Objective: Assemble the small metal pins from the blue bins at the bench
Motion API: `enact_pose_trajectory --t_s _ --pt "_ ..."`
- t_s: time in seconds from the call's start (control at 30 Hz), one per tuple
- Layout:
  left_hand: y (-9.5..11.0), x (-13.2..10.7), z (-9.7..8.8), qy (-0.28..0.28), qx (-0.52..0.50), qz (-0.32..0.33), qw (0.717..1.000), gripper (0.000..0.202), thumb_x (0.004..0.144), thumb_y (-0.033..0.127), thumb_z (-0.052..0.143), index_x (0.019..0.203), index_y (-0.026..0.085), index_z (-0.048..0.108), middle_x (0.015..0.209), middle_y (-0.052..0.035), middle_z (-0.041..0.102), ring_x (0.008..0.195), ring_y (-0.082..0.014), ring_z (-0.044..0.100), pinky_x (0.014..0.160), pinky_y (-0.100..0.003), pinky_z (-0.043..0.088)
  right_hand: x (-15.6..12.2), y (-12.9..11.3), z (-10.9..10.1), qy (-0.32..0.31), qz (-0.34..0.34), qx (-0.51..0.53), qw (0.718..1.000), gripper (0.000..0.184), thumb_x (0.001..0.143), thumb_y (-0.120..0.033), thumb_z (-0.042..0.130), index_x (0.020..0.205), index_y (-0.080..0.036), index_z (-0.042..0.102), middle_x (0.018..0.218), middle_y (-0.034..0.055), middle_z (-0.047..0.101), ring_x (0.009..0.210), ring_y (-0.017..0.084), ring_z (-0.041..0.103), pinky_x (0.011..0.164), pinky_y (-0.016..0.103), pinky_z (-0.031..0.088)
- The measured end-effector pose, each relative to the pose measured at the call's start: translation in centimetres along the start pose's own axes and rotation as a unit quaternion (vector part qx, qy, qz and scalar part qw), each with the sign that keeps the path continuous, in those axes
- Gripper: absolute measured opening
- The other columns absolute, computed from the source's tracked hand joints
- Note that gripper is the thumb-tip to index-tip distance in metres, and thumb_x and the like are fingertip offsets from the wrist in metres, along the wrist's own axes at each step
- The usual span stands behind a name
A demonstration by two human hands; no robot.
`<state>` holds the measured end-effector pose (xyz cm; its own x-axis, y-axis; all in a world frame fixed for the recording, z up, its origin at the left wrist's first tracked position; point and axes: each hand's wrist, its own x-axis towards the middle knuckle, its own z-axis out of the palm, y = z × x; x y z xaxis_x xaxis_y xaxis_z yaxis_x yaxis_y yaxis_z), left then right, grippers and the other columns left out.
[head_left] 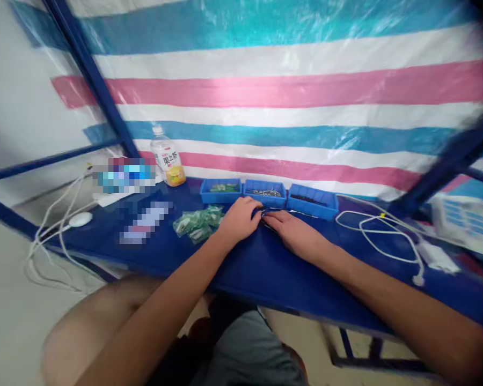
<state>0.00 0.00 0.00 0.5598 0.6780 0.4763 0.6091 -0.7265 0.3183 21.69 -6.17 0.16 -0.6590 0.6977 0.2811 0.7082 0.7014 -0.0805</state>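
Grip: left hand (239, 217) curled narrow on dark part (265, 213), right hand (290, 229) touching it, hold unclear | mid-frame counter (265, 271) | bag (199, 222), trays (312, 207) stocked: probably much left

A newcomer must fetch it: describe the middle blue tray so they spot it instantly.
On the blue table, below the striped tarp, three blue trays stand in a row. The middle tray holds silvery bits; the left tray holds green pieces, the right tray dark ones.

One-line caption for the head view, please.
Left hand and right hand meet at a small dark part on a blue table near three blue trays.
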Motion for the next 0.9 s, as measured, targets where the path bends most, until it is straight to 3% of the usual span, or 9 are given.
enact_pose_trajectory --t_s 0.2,0.47,0.57,0.7,0.9 --pt "0.2 0.2 0.0 0.004 -0.041 0.026 0.999 0.027 0.100 0.015 0.059 0.123 0.015 0.073 0.123 -0.0116 0.073 0.121 -0.0267 0.065 0.112 -0.044 0.051 0.6 0.5 -0.4 0.000 -0.024 -0.002 1.000 0.037 0.103 -0.005 0.046 0.129 -0.017 0.070 0.121 0.0141 0.072 0.114 0.029 0.066 0.104 0.047 0.057" --pt "0.5 0.3 0.1 0.019 -0.085 0.038 0.995 0.028 0.099 0.012 0.057 0.122 0.014 0.073 0.121 -0.0122 0.073 0.119 -0.0265 0.066 0.112 -0.045 0.052 1.3 0.6 -0.9 0.030 -0.068 -0.023 0.997 0.028 0.107 -0.012 0.047 0.116 -0.015 0.073 0.106 0.0134 0.073 0.097 0.028 0.065 0.092 0.044 0.058" --pt "0.5 0.3 0.2 0.020 -0.085 0.037 0.995 0.030 0.099 0.010 0.055 0.122 0.015 0.073 0.122 -0.0124 0.074 0.119 -0.0264 0.066 0.112 -0.046 0.053 1.4 0.9 -0.6 0.040 -0.071 -0.023 0.996 0.029 0.108 -0.013 0.046 0.118 -0.015 0.073 0.106 0.0140 0.073 0.096 0.028 0.063 0.088 0.044 0.059" --pt "0.3 0.2 0.4 0.018 -0.076 0.040 0.996 0.034 0.099 0.008 0.051 0.124 0.016 0.074 0.124 -0.0119 0.075 0.119 -0.0260 0.067 0.112 -0.045 0.053 1.4 1.5 -0.1 0.064 -0.078 0.003 0.995 0.033 0.107 -0.011 0.047 0.128 -0.020 0.070 0.114 0.0131 0.073 0.106 0.030 0.063 0.096 0.047 0.059" --pt "0.6 0.1 0.1 0.013 -0.083 0.025 0.996 0.043 0.100 0.009 0.050 0.137 0.015 0.070 0.133 -0.0096 0.076 0.123 -0.0268 0.067 0.114 -0.046 0.052 1.2 1.7 -0.1 0.148 -0.071 0.039 0.986 0.036 0.107 -0.013 0.049 0.137 -0.022 0.066 0.119 0.0133 0.073 0.113 0.030 0.064 0.101 0.051 0.057"
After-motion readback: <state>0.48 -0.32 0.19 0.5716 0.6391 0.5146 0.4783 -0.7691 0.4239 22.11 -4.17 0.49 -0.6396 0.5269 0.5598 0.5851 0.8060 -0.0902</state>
